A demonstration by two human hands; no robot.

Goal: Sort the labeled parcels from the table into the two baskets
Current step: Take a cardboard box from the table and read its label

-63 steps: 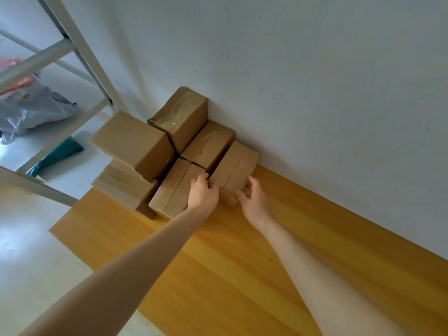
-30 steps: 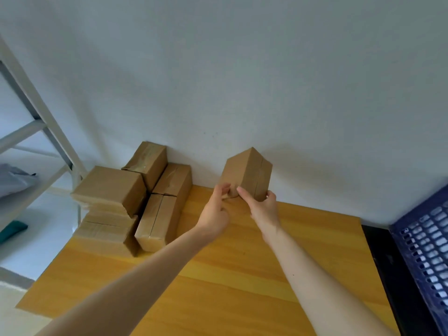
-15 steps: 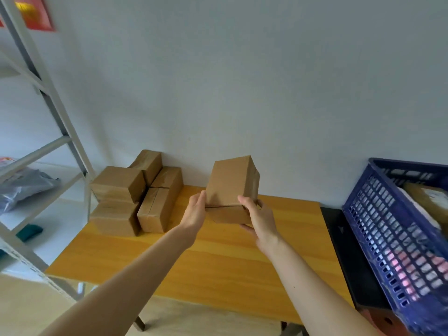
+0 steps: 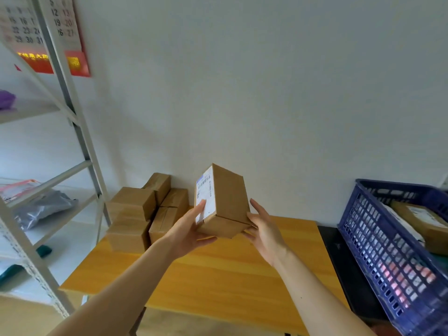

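Holding the parcel [image 4: 229, 202] above the table [image 4: 218, 275] in the head view, the left hand [image 4: 186, 230] clamps it, thumb up on the white label [image 4: 206, 195] and fingers curled beneath. The right hand [image 4: 265, 229] presses the opposite side, fingers fairly straight. Right of the table, a blue basket [image 4: 388, 251] contains at least two labeled boxes [image 4: 426, 219]. A stack [image 4: 143, 214] of brown cartons sits at the table's back left corner by the wall. A shelf [image 4: 80, 141] on the left carries bags [image 4: 41, 209].
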